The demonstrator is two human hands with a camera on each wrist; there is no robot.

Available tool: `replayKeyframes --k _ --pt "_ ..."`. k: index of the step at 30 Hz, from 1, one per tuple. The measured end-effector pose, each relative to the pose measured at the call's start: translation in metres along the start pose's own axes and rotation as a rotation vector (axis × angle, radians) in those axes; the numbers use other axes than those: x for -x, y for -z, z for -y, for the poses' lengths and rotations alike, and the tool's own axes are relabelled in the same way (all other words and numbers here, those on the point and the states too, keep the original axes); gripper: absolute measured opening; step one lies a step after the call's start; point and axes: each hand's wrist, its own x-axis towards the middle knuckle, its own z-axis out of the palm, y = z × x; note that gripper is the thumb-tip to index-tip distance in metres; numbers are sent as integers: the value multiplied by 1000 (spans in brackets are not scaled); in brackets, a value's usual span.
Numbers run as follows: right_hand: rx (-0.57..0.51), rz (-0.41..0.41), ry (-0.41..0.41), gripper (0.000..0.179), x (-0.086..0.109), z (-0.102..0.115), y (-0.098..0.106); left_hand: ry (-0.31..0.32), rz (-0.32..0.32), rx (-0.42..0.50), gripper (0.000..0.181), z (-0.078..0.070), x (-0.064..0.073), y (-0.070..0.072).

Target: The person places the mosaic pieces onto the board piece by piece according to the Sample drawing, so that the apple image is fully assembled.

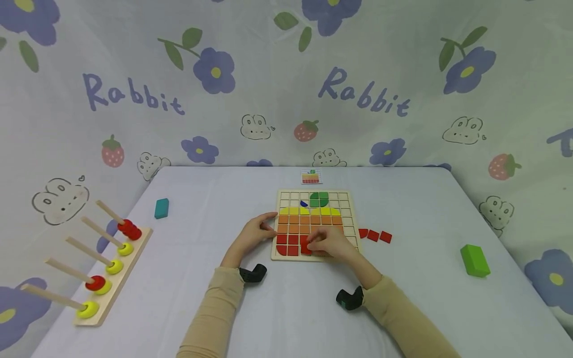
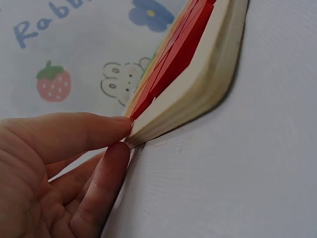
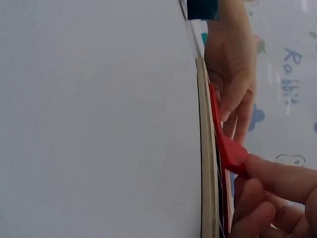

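Note:
A wooden grid board (image 1: 353, 226) lies mid-table, bearing a picture of coloured tiles: green, blue, yellow, orange and red. My left hand (image 1: 251, 233) is at its left edge; in the left wrist view the thumb (image 2: 94, 131) and a finger grip the board's rim (image 2: 198, 91). Over the board's lower rows, my right hand (image 1: 333, 243) pinches a red tile (image 3: 232, 154) between thumb and finger, tilted up off the board in the right wrist view. Left of it, several red tiles (image 1: 287, 244) fill cells. The cells under my right hand are hidden.
Three loose red tiles (image 1: 373, 235) lie right of the board. A small picture card (image 1: 311, 176) is behind it. At the left stands a peg rack (image 1: 125, 271) with coloured rings; a teal block (image 1: 162, 208) and a green block (image 1: 475, 260) flank the table.

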Motion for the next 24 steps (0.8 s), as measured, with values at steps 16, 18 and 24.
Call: replayKeyframes --k 16,18,24 --pt "356 -105 99 11 -1 0 -8 -11 -1 8 59 1 -1 0" --pt "329 -130 91 12 0 1 -1 -8 0 10 59 1 -1 0" --pt "262 -245 80 20 9 -5 48 -5 1 17 59 1 0 0"
